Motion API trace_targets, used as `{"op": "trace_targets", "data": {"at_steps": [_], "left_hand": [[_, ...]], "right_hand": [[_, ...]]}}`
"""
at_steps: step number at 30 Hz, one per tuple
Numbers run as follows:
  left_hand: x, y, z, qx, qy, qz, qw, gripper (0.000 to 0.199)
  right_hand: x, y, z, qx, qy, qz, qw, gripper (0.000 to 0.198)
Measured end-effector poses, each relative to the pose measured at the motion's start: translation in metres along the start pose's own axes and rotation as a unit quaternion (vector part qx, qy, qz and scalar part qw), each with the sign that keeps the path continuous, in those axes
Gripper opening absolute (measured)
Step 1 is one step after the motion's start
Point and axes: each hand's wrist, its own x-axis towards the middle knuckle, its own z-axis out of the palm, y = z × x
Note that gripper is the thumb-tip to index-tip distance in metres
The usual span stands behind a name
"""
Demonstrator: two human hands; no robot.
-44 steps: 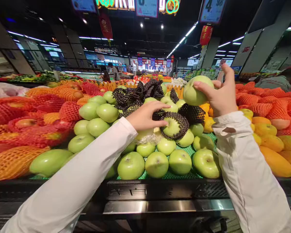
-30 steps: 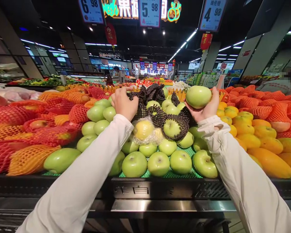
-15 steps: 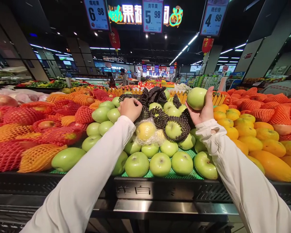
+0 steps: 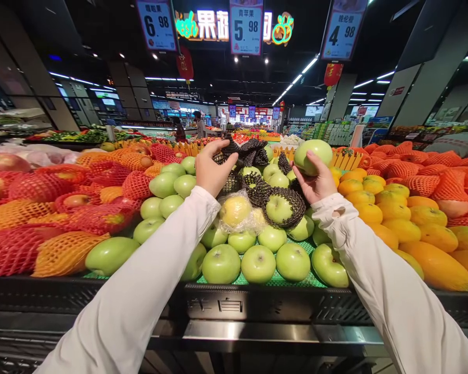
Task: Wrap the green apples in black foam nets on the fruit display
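Note:
A green apple (image 4: pixel 313 156) is held up in my right hand (image 4: pixel 317 182), with the thumb across its front and the fingers behind and below. My left hand (image 4: pixel 211 169) is over the left side of the pile, thumb and fingers apart in a C shape. Just behind its fingertips lie black foam fruit nets (image 4: pixel 253 156); whether the fingers touch them I cannot tell. One netted green apple (image 4: pixel 280 208) sits between my hands. Beside it lies a yellowish fruit in clear plastic wrap (image 4: pixel 236 210). Bare green apples (image 4: pixel 258 263) line the front on a green mat.
Red and orange netted fruit (image 4: pixel 78 202) fills the left side. Oranges (image 4: pixel 393 210) and more netted fruit (image 4: pixel 425 179) are piled at right. A black crate rim (image 4: pixel 257 293) runs along the front. Price signs (image 4: pixel 246 27) hang overhead. A person (image 4: pixel 199 124) stands far back.
My left hand has opened from a closed grip on the black netting and risen slightly. My right hand has turned the apple, bringing the thumb round to its front.

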Motion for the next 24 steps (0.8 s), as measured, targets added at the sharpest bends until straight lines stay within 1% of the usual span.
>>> {"op": "trace_targets", "data": {"at_steps": [2,3,6,8,11,13,15,17,19,22,24], "left_hand": [[-0.001,0.007,0.0,-0.069,0.011,0.021,0.997,0.039],[-0.002,0.01,0.0,-0.098,0.005,0.017,0.995,0.044],[-0.006,0.019,0.002,-0.162,-0.036,-0.03,0.986,0.056],[-0.008,0.024,0.004,-0.189,-0.075,-0.054,0.978,0.06],[-0.01,0.028,0.005,-0.217,-0.133,-0.069,0.965,0.057],[-0.011,0.03,0.005,-0.231,-0.164,-0.071,0.956,0.049],[-0.012,0.031,0.006,-0.237,-0.178,-0.067,0.953,0.041],[-0.011,0.03,0.006,-0.231,-0.168,-0.063,0.956,0.035],[-0.01,0.028,0.007,-0.213,-0.146,-0.071,0.963,0.034],[-0.008,0.023,0.008,-0.183,-0.109,-0.111,0.971,0.031],[-0.007,0.02,0.008,-0.168,-0.085,-0.135,0.973,0.027]], "right_hand": [[-0.001,-0.002,-0.001,-0.022,-0.024,0.003,0.999,0.043],[-0.001,-0.004,-0.002,-0.036,-0.041,0.0,0.998,0.042],[-0.002,-0.007,-0.004,-0.087,-0.097,-0.023,0.991,0.052],[-0.004,-0.008,-0.005,-0.101,-0.13,-0.032,0.986,0.059],[-0.011,-0.008,-0.002,-0.077,-0.161,-0.006,0.984,0.062],[-0.016,-0.007,0.0,-0.058,-0.17,0.014,0.984,0.061],[-0.019,-0.005,0.002,-0.063,-0.172,0.012,0.983,0.06],[-0.022,-0.003,0.003,-0.078,-0.176,-0.002,0.981,0.057],[-0.023,0.0,0.004,-0.09,-0.189,-0.009,0.978,0.054],[-0.024,0.003,0.006,-0.101,-0.205,-0.018,0.973,0.05],[-0.025,0.004,0.008,-0.125,-0.193,-0.028,0.973,0.051]]}}
